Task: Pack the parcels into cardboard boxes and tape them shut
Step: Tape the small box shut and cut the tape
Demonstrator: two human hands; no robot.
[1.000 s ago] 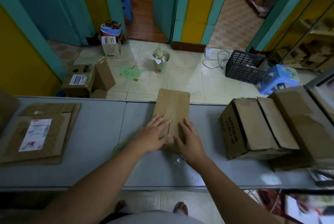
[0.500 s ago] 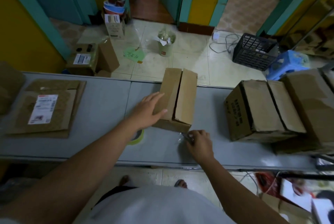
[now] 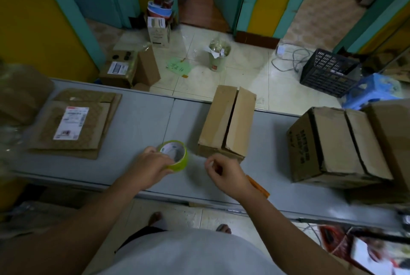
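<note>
The left hand (image 3: 150,168) holds the green tape roll (image 3: 175,156), with its fingers curled round the roll's side, low at the grey table (image 3: 137,124). The right hand (image 3: 224,172) is just beside it. Its fingers are curled in and its thumb and first finger are close together, but I cannot tell if anything is pinched there. The small cardboard box (image 3: 228,121) sits right behind both hands. Its two top flaps are folded down with a dark gap between them, and its far end reaches about to the back edge of the table. An orange stick-like thing (image 3: 258,186) lies under the right wrist. A big cardboard box (image 3: 339,144) stands to the right, with bare table between it and the small one. A pile of flat cardboard (image 3: 73,124) with a white label lies well off to the left, with bare table before the tape. The hands are near the front edge. On the floor past the table are a black crate (image 3: 328,70), a blue stool (image 3: 372,90) and a bin (image 3: 218,57).
</note>
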